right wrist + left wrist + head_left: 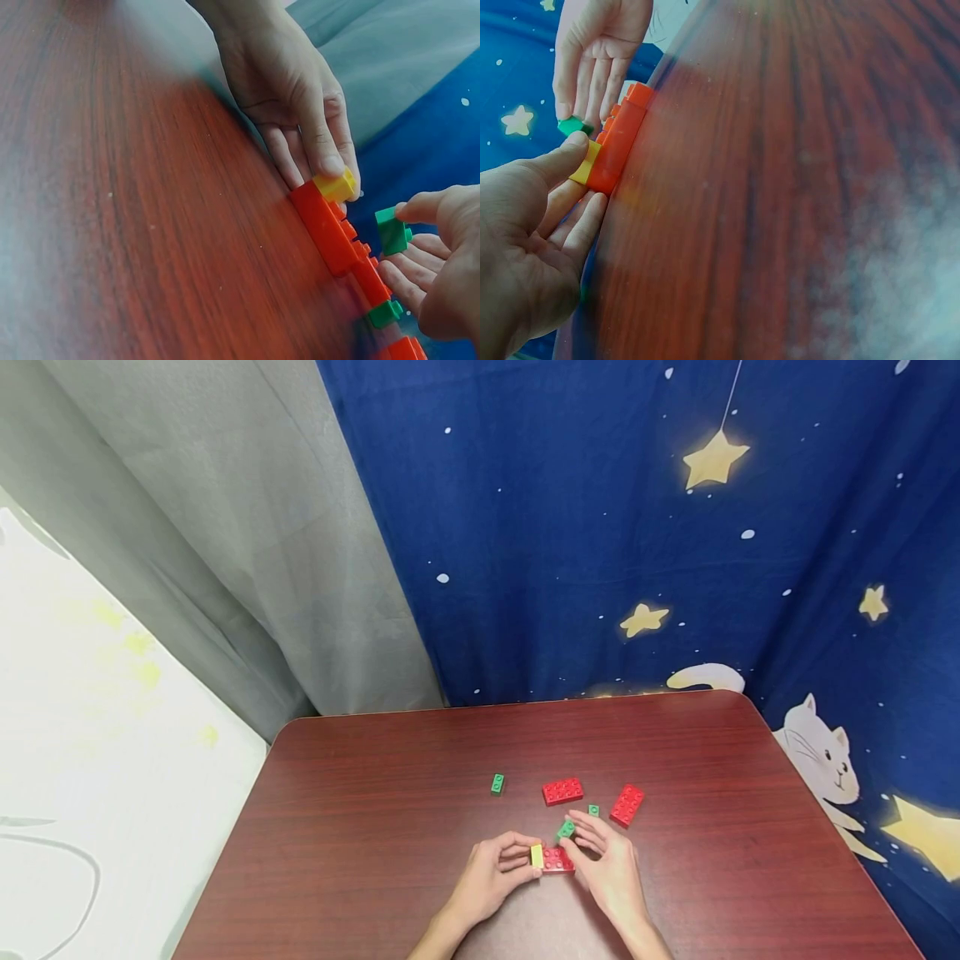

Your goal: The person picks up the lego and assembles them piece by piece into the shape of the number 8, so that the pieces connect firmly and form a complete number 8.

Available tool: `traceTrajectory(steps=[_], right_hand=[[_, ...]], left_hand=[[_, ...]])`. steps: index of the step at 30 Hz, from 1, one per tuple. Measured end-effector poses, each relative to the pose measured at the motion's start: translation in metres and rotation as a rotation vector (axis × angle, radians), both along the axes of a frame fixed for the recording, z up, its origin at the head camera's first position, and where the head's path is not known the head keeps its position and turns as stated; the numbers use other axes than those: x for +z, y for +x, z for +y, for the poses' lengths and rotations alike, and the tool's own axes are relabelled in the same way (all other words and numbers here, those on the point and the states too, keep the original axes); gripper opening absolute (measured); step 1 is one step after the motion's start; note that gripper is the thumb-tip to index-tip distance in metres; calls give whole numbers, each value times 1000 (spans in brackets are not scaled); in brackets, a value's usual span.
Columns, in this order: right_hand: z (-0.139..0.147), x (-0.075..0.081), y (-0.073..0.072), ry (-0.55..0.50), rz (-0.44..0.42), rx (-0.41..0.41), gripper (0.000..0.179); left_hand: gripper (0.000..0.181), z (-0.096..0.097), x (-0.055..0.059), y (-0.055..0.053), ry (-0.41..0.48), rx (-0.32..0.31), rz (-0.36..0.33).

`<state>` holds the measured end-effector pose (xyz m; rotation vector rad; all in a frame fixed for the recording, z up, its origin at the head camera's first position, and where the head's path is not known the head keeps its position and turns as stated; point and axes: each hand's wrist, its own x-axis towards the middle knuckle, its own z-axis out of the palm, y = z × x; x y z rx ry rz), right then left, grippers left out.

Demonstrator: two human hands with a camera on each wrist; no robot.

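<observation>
On the table, a red building brick (556,860) carries a yellow brick (536,857) on its left end. My left hand (491,872) pinches the yellow brick between thumb and fingers, and its lower fingers reach the red brick's end in the left wrist view. A small green brick (391,231) is tilted between the thumb and fingers of my right hand (611,868). That green brick hangs just above the red brick's studs, to the right of the yellow one. Part of the red brick's right end is hidden by the right hand in the head view.
Behind the hands lie two more red bricks (562,792), the other one (627,806) angled at the right. One green brick (593,810) sits right beyond the right fingertips; another (497,784) lies farther left. The brown table's far edge (517,707) meets curtains.
</observation>
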<state>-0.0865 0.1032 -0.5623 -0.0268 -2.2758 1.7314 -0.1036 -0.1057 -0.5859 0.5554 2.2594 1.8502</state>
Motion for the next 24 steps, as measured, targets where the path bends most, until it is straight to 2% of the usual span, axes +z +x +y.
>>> traceTrajectory(steps=[7, 15, 24], right_hand=[[3, -1, 4, 9, 69, 10, 40], [7, -5, 7, 58, 17, 19, 41], [11, -8, 12, 87, 36, 76, 45]], left_hand=[[31, 0, 0, 0, 4, 2, 1], [31, 0, -1, 0, 1, 3, 4], [31, 0, 0, 1, -3, 7, 12]])
